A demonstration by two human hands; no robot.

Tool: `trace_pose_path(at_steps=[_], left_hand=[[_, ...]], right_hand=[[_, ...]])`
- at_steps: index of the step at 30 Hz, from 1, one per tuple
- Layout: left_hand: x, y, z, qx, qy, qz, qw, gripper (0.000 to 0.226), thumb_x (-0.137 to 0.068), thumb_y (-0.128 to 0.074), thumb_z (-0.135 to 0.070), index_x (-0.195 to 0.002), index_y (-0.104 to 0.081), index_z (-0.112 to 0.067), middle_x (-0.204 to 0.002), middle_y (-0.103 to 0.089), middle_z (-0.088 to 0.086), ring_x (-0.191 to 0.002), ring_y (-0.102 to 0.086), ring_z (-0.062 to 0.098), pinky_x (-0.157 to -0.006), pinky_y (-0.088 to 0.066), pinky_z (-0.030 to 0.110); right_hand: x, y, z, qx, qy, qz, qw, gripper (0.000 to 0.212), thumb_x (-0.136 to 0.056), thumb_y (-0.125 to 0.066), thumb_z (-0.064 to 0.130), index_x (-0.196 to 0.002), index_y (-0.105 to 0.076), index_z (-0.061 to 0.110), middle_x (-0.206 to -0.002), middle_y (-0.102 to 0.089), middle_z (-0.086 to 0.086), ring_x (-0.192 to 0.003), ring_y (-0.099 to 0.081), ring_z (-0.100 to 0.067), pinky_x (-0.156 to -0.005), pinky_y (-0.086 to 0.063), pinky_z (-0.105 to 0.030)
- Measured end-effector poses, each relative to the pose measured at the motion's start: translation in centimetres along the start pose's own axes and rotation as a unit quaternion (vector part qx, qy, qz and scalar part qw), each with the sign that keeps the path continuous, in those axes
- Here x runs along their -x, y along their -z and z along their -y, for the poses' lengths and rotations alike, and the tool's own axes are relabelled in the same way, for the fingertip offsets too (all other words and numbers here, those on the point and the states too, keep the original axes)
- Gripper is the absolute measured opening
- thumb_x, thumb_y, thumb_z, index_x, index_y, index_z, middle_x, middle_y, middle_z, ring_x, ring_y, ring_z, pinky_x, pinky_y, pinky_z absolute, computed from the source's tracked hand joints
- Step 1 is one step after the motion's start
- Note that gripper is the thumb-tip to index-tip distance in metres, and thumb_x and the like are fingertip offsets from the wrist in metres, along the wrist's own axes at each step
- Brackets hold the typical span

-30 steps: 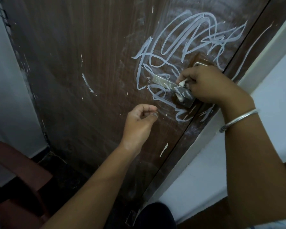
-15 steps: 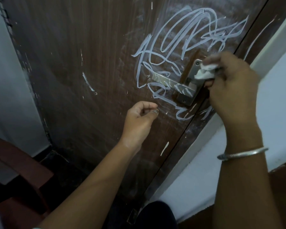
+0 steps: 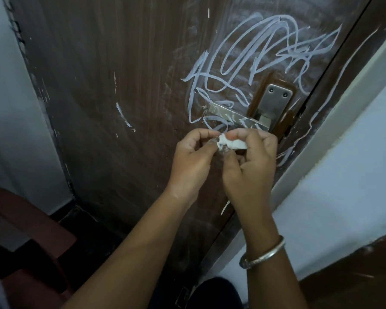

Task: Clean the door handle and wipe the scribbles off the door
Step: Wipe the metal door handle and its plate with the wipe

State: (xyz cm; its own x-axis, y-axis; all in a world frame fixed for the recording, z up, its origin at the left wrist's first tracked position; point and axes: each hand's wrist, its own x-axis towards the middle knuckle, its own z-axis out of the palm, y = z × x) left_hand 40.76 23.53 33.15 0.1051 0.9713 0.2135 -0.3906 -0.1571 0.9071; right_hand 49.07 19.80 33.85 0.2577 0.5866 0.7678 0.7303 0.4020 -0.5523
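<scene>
- Head view: the fingers [image 3: 234, 136] of my right hand [image 3: 252, 161] are curled and pinching a small white wad [image 3: 232, 143]. The left hand [image 3: 192, 157] pinches the wad's left end between thumb and forefinger. Both hands meet just below the door handle [image 3: 234, 118], clear of it.
- The door handle is a flat metal lever running left from its backplate [image 3: 276, 99]. It carries white streaks along its length, so I judge it not yet clean.
- The scribbles [image 3: 265, 47] loop thickly over the brown door [image 3: 120, 85] above and around the lever, with more lines down the frame edge at right. None of them looks wiped.
- My read is that the wad is being refolded or turned to a fresh face.
- Risks: the wad is tiny and looks flimsy, so pulling from both ends may tear it or let it drop. A loaded face could smear the white across the wood rather than lift it. Pressing hard on the lever could swing it down and unlatch the door.
- A bangle [image 3: 263, 253] sits on the right wrist and a dark chair [image 3: 20, 230] stands at lower left.
</scene>
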Motion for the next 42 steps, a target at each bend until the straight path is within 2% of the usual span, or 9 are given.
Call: trace_pose_path(at_steps=[4, 9, 14, 18, 22, 26, 33, 39, 42], left_hand=[[-0.1, 1.0, -0.7, 0.04, 0.003, 0.026, 0.999, 0.018, -0.092, -0.049, -0.004, -0.103, -0.064, -0.003, -0.089, -0.067, 0.013, -0.081, -0.063, 0.019, -0.07, -0.052, 0.029], [-0.5, 2.0, -0.5, 0.05, 0.011, 0.037, 0.998, 0.017, -0.093, -0.051, -0.008, -0.101, -0.066, -0.008, -0.092, -0.069, 0.012, -0.082, -0.064, 0.021, -0.071, -0.052, 0.031], [-1.1, 3.0, -0.2, 0.012, 0.004, 0.015, 1.0, 0.018, -0.091, -0.056, -0.012, -0.089, -0.068, -0.026, -0.093, -0.073, 0.002, -0.085, -0.068, 0.017, -0.075, -0.051, 0.03], [-1.2, 3.3, 0.1, 0.004, 0.016, -0.007, 1.0, 0.018, -0.09, -0.058, -0.014, -0.087, -0.068, -0.028, -0.091, -0.074, -0.001, -0.086, -0.069, 0.015, -0.076, -0.052, 0.028], [-1.2, 3.0, 0.5, 0.0, 0.03, -0.008, 1.0, 0.017, -0.089, -0.058, -0.012, -0.086, -0.067, -0.026, -0.089, -0.074, -0.002, -0.085, -0.068, 0.014, -0.077, -0.052, 0.029], [-1.1, 2.8, 0.6, -0.001, 0.031, -0.007, 0.999, 0.014, -0.087, -0.06, -0.012, -0.087, -0.067, -0.024, -0.09, -0.073, 0.0, -0.084, -0.067, 0.014, -0.075, -0.052, 0.028], [-1.2, 3.2, 0.6, 0.005, 0.035, -0.008, 0.999, 0.014, -0.088, -0.06, -0.013, -0.089, -0.067, -0.025, -0.092, -0.074, -0.001, -0.084, -0.068, 0.012, -0.074, -0.051, 0.026], [-1.3, 2.8, 0.6, 0.011, 0.038, -0.005, 0.999, 0.016, -0.086, -0.061, -0.014, -0.084, -0.068, -0.028, -0.092, -0.074, -0.002, -0.084, -0.068, 0.011, -0.073, -0.05, 0.026], [-1.2, 2.9, 0.7, 0.01, 0.039, -0.01, 0.999, 0.016, -0.087, -0.061, -0.012, -0.084, -0.068, -0.027, -0.09, -0.074, -0.002, -0.081, -0.068, 0.009, -0.071, -0.049, 0.025]], right_hand=[[-0.1, -1.9, 0.6, -0.024, -0.008, -0.024, 0.999, 0.039, -0.083, -0.055, 0.0, -0.119, -0.056, 0.014, -0.108, -0.062, 0.001, -0.092, -0.064, -0.015, -0.076, -0.055, -0.035], [-0.3, -2.3, 1.1, 0.019, 0.014, -0.071, 0.997, 0.031, -0.084, -0.056, 0.001, -0.114, -0.058, 0.01, -0.098, -0.063, 0.004, -0.089, -0.064, -0.015, -0.074, -0.055, -0.035], [-3.0, 0.5, 0.6, 0.131, 0.079, -0.151, 0.977, 0.032, -0.081, -0.044, -0.007, -0.104, -0.066, 0.001, -0.097, -0.065, -0.014, -0.09, -0.053, -0.01, -0.081, -0.041, -0.009], [-4.7, 3.0, -0.5, 0.112, 0.038, -0.152, 0.981, 0.034, -0.08, -0.043, -0.004, -0.102, -0.068, 0.005, -0.092, -0.068, -0.01, -0.08, -0.061, -0.016, -0.071, -0.048, -0.022], [-4.7, 3.5, -1.1, 0.096, -0.02, -0.099, 0.99, 0.027, -0.083, -0.056, 0.023, -0.104, -0.063, 0.009, -0.08, -0.062, -0.003, -0.066, -0.054, -0.011, -0.06, -0.043, -0.024], [-4.8, 3.5, -1.3, 0.213, 0.032, -0.075, 0.974, 0.02, -0.079, -0.06, 0.001, -0.099, -0.062, 0.001, -0.102, -0.061, -0.019, -0.092, -0.054, -0.02, -0.077, -0.032, -0.013], [-5.6, 3.4, -1.2, 0.295, -0.013, -0.026, 0.955, 0.023, -0.085, -0.058, 0.003, -0.102, -0.068, 0.012, -0.083, -0.068, -0.01, -0.087, -0.057, -0.035, -0.063, -0.026, -0.024], [-5.7, 1.6, 0.8, 0.279, 0.041, -0.01, 0.959, 0.026, -0.077, -0.061, -0.011, -0.095, -0.071, 0.004, -0.075, -0.065, -0.02, -0.07, -0.058, -0.039, -0.062, -0.048, -0.036], [-6.0, 1.8, 0.5, 0.289, 0.017, -0.011, 0.957, 0.027, -0.079, -0.06, -0.007, -0.098, -0.071, 0.008, -0.072, -0.063, -0.016, -0.075, -0.057, -0.039, -0.062, -0.043, -0.033]])
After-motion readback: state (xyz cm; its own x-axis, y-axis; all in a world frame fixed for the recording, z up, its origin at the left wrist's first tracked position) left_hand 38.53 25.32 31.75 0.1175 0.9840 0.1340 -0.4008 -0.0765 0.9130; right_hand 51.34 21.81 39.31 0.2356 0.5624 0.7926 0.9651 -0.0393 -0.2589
